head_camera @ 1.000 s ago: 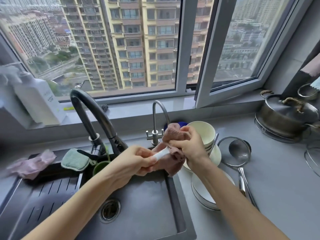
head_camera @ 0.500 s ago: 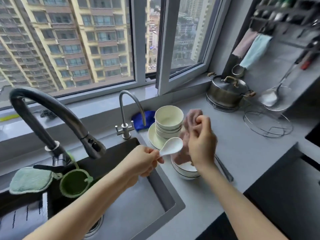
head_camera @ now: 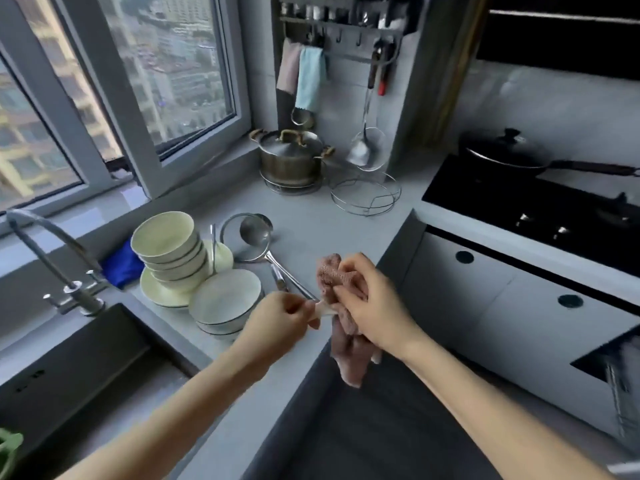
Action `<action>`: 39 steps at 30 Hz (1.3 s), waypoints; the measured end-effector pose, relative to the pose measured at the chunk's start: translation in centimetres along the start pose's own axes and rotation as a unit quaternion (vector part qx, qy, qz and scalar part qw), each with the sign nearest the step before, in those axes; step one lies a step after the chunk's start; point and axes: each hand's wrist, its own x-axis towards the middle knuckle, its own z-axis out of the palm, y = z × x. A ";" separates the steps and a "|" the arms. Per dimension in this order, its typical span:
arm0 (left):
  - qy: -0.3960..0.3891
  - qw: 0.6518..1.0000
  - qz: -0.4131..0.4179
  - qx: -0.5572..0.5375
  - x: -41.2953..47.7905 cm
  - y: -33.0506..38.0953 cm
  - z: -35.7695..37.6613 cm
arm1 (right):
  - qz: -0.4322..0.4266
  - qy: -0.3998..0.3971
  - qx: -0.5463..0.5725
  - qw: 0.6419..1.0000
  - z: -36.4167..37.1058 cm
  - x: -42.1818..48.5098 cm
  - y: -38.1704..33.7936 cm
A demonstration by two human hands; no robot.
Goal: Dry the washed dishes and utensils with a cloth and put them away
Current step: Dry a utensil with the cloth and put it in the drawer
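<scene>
My left hand (head_camera: 277, 318) pinches the handle of a white ceramic spoon (head_camera: 323, 309). Its bowl end is wrapped inside the pink cloth (head_camera: 343, 332) that my right hand (head_camera: 372, 306) grips, so most of the spoon is hidden. Both hands are held above the front edge of the grey counter (head_camera: 311, 209). To the left stand a stack of cream bowls (head_camera: 169, 247) on a plate (head_camera: 162, 294) and a wider white bowl (head_camera: 225, 303). A metal ladle (head_camera: 258, 233) and a wire skimmer (head_camera: 239, 220) lie on the counter behind my hands.
The dark sink (head_camera: 69, 362) and tap (head_camera: 52, 251) are at the left, with a blue cloth (head_camera: 121, 265) behind the bowls. A lidded pot (head_camera: 291, 157) and a wire trivet (head_camera: 365, 197) stand at the back. A stove with a pan (head_camera: 509, 155) is on the right.
The view has swung right, from the sink toward the counter corner and stove. The spoon's bowl, bare half a second ago, is now covered by the cloth in my right hand.
</scene>
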 end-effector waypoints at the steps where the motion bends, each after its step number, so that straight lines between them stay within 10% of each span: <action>1: -0.010 1.000 0.003 -0.009 0.0 1.1 2.2 | 0.007 0.048 0.002 0.999 -1.6 -0.9 1.0; 8: -0.053 0.998 0.023 -0.035 -0.5 10.2 19.4 | 0.125 0.386 -0.064 0.912 -15.4 -6.7 9.1; 11: -0.076 0.987 -0.004 -0.140 -0.6 13.2 25.4 | 0.281 0.464 0.108 0.833 -24.6 -10.2 13.3; 15: -0.159 0.967 -0.021 -0.196 -0.9 17.0 33.5 | 0.310 0.368 0.482 0.732 -31.1 -15.2 15.8; 24: -0.362 0.931 0.040 0.033 -0.7 26.1 47.6 | 0.302 0.440 0.373 0.759 -41.1 -20.0 22.2; 27: -0.299 0.930 0.155 0.145 2.7 28.9 51.4 | 0.314 0.428 0.302 0.792 -46.1 -22.5 25.1; 32: -0.373 0.876 0.293 0.083 6.0 32.5 61.9 | 0.342 0.323 0.266 0.842 -53.5 -24.2 29.7; 39: -0.319 0.923 0.195 0.091 9.5 34.2 74.3 | 0.400 0.272 0.257 0.837 -61.1 -27.0 36.5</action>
